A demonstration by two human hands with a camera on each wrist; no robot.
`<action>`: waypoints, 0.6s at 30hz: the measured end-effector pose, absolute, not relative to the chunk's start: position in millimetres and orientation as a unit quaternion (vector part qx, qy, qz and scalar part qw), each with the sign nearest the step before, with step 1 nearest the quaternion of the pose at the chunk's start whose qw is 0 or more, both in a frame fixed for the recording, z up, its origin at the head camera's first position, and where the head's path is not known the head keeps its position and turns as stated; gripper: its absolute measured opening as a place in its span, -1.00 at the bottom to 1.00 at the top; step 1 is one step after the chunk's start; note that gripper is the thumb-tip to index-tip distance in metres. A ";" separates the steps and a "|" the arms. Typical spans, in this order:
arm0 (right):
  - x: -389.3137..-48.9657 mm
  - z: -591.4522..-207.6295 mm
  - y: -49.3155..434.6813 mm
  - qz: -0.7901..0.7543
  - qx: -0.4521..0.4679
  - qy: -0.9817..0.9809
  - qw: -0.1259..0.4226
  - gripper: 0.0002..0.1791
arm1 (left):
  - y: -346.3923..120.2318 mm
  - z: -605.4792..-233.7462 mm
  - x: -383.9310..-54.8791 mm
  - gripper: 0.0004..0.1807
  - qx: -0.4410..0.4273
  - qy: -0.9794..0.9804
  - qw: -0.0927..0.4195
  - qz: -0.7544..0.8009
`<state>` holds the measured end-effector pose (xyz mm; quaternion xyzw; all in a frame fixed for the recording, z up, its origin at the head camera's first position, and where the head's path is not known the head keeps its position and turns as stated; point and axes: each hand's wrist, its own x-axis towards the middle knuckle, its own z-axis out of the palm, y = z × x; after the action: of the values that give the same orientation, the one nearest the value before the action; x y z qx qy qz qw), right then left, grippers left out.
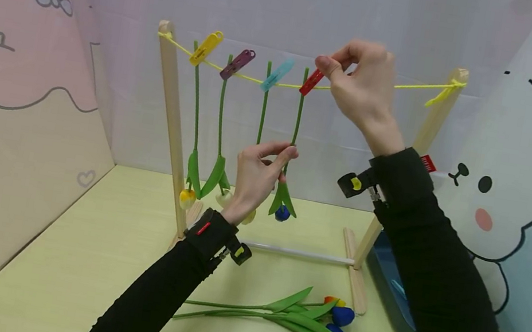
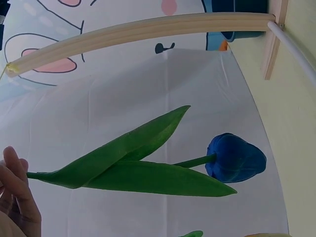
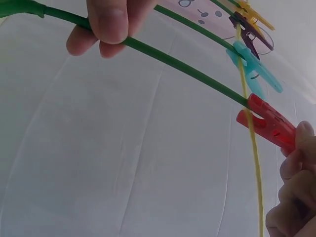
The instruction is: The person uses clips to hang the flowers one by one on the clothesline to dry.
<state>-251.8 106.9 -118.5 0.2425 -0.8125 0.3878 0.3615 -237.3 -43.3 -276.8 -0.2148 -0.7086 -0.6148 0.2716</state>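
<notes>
My left hand point(image 1: 257, 179) pinches the green stem of a blue tulip point(image 2: 236, 158) that hangs flower down. Up at the yellow string point(image 1: 350, 89), my right hand point(image 1: 362, 85) pinches the handle end of a red clothespin point(image 3: 270, 121). In the right wrist view the red clothespin's jaws stand apart at the string, with the tulip's stem end between them. To the left, yellow point(image 1: 207, 48), purple point(image 1: 237, 64) and light blue point(image 1: 277, 75) clothespins hold more tulips upside down on the string. The left hand partly covers the whitish flowers behind it.
The string runs between two wooden posts point(image 1: 173, 128) joined low down by a white rod point(image 1: 299, 253). Several loose tulips point(image 1: 294, 318), blue and red-yellow, lie on the table in front. A dark blue bin point(image 1: 391, 279) stands at the right, partly behind the right arm.
</notes>
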 end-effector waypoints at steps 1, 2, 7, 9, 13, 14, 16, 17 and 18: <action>-252.0 -118.8 106.2 0.390 0.240 -0.813 0.359 -0.69 | -43.3 -277.0 -237.0 -0.72 -0.214 -0.709 0.271 -0.614; -252.1 -119.2 105.8 0.390 0.238 -0.815 0.356 -0.70 | -43.3 -277.1 -236.5 -0.72 -0.214 -0.710 0.271 -0.614; -254.3 -120.5 104.4 0.408 0.228 -0.816 0.341 -0.73 | -42.2 -277.4 -235.5 -0.70 -0.212 -0.710 0.264 -0.617; -254.4 -120.9 105.3 0.412 0.226 -0.816 0.336 -0.73 | -41.5 -277.2 -235.6 -0.70 -0.211 -0.711 0.261 -0.618; -253.1 -122.2 107.9 0.406 0.228 -0.822 0.328 -0.71 | -41.1 -275.0 -234.1 -0.69 -0.206 -0.711 0.253 -0.622; -252.8 -122.5 108.6 0.404 0.228 -0.824 0.326 -0.70 | -40.8 -272.0 -230.9 -0.69 -0.206 -0.712 0.251 -0.623; -252.0 -123.0 109.8 0.400 0.231 -0.826 0.324 -0.69 | -40.1 -265.4 -223.1 -0.70 -0.203 -0.713 0.246 -0.624; -251.7 -123.2 110.3 0.396 0.234 -0.827 0.323 -0.69 | -39.9 -261.9 -219.0 -0.70 -0.202 -0.714 0.243 -0.624; -251.5 -123.4 110.7 0.391 0.237 -0.828 0.323 -0.68 | -39.6 -258.4 -214.7 -0.70 -0.199 -0.716 0.240 -0.625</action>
<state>-251.5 110.7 -123.4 0.2372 -0.8284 0.3911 0.3235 -214.7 -39.6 -258.4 -0.1991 -0.7161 -0.6246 0.2396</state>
